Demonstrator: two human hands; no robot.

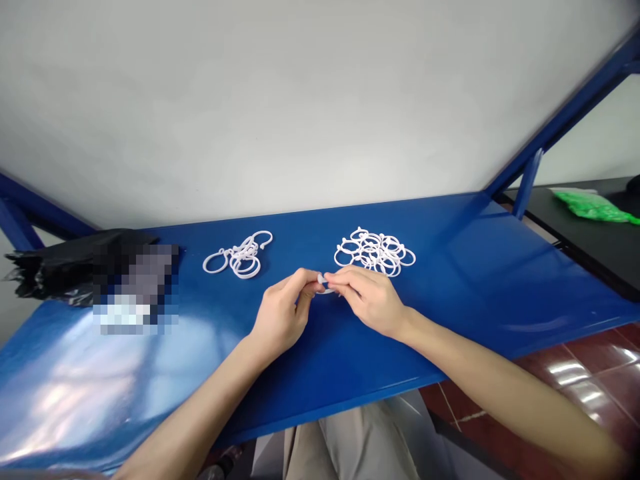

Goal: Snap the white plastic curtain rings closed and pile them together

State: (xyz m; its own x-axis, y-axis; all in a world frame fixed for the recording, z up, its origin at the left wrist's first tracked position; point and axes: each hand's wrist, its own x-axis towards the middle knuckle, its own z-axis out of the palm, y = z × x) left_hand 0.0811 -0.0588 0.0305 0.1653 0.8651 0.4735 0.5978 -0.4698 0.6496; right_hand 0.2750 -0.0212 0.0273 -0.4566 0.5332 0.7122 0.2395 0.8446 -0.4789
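My left hand (286, 308) and my right hand (371, 297) meet over the middle of the blue table, fingertips pinched together. Between them they hold a white plastic shower curtain ring (327, 291), mostly covered by my fingers; a pale knob of it shows at my left fingertips. Just beyond my right hand lies a loose pile of similar white rings (373, 248), with small balls at their ends. To the left of my hands a smaller cluster of white rings (244, 252) lies on the table, looped into one another, with an open ring at its upper end.
The blue table (300, 233) backs onto a pale wall (300, 100). Black plastic bags (75, 260) lie at its left end, beside a pixelated patch. Blue metal braces (527, 183) rise at both ends. A green bag (593, 205) rests on a black surface at right.
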